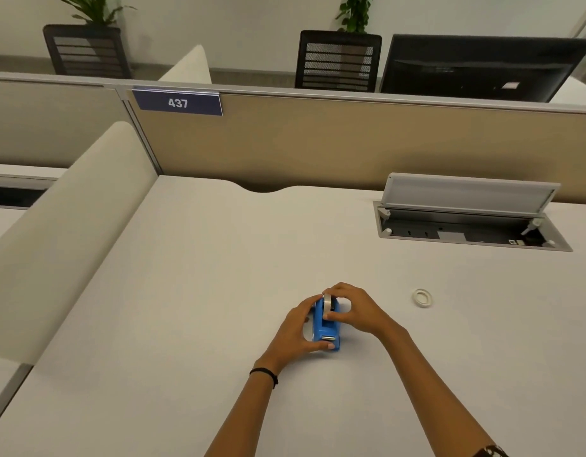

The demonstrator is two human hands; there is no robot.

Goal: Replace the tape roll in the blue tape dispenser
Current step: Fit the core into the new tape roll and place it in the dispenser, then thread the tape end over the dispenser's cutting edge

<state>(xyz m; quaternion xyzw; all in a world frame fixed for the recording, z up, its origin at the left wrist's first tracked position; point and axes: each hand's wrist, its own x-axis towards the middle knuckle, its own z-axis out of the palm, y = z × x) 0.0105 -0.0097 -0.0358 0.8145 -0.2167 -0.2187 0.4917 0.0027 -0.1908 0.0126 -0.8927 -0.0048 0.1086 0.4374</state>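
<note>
The blue tape dispenser stands on the white desk, its cutter end toward me. My left hand wraps its left side, thumb at the front corner. My right hand pinches a tape roll that sits upright in the dispenser's cradle, thumb and fingers on its rim. A second, thin white ring, a bare tape roll core, lies flat on the desk to the right, apart from both hands.
An open cable hatch with raised lid is set into the desk at the back right. A beige partition with a "437" label runs along the far edge; a padded divider bounds the left side.
</note>
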